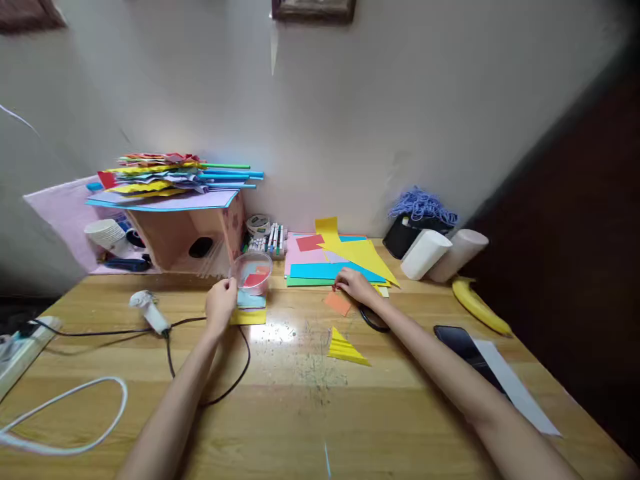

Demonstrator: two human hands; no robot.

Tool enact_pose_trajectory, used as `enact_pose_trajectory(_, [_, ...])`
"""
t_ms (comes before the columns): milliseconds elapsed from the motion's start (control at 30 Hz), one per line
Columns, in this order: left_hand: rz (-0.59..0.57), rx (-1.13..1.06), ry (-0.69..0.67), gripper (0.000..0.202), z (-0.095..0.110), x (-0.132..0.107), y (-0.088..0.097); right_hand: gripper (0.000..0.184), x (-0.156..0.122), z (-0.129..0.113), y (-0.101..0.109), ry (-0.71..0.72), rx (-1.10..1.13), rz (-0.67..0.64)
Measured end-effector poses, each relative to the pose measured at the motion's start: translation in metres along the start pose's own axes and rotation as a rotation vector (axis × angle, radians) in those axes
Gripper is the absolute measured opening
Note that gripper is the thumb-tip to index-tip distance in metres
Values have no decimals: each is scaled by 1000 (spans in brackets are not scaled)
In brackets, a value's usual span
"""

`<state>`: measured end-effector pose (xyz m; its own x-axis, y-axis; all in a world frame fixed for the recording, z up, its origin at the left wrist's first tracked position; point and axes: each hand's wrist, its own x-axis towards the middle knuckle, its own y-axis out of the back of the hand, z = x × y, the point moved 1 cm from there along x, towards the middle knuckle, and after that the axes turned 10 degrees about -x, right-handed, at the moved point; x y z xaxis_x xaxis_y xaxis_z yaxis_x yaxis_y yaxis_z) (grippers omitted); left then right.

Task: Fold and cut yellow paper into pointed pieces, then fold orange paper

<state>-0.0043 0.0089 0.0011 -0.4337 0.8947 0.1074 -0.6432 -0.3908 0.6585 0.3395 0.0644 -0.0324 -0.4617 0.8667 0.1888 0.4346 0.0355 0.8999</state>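
My left hand (221, 305) is closed, its fingertips at the left edge of a clear plastic tub (265, 283) with red and orange paper pieces inside. Teal and yellow paper strips (249, 315) lie just below the tub. With pinched fingers, my right hand (354, 285) has a small dark red bit (335, 288) at its fingertips; its kind is too small to tell. An orange paper square (337, 304) lies below those fingers. Beside my right wrist is a black curved loop (373, 321), partly covered. A pleated yellow paper triangle (346, 348) rests nearer to me.
Coloured paper sheets (313, 271) are stacked by the wall, near markers (274, 239). A cardboard box (230, 230) bears folded papers and straws. A glue gun (149, 311) with its cable lies left. Paper rolls (425, 254), a banana (480, 308) and a phone (465, 350) are right.
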Motion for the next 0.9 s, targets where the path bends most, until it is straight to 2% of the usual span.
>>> enact_pose_trajectory(200, [-24,-29,-44,31,5,-25,2,5,-18,-14,9,94,65,-141])
enact_pose_trajectory(333, [-68,-47,-76,32,10,-40,-4,10,-31,-28,4,124,95,-183])
enact_pose_trajectory(433, [-112,-55,-96,32,16,-50,-13,14,-33,-36,0,90,103,-147])
enact_pose_trajectory(533, [-158,-52,-112,33,25,-60,-24,14,-30,-49,5,30,111,-52])
enact_pose_trajectory(633, [-203,-40,-131,35,38,-70,-35,12,-23,-75,15,-31,154,165])
enact_pose_trajectory(667, [-220,-36,-142,34,43,-73,-39,11,-20,-86,19,-28,204,272])
enact_pose_trajectory(700, [-236,-31,-156,34,48,-75,-43,10,-17,-98,22,5,228,317])
enact_pose_trajectory(800, [-278,-27,-208,33,63,-79,-53,15,-13,-123,29,117,76,223])
enact_pose_trajectory(867, [-296,-29,-232,33,71,-79,-58,20,-16,-122,37,98,-50,170])
enact_pose_trajectory(900, [-303,-32,-240,34,73,-79,-60,21,-19,-114,43,43,-86,173])
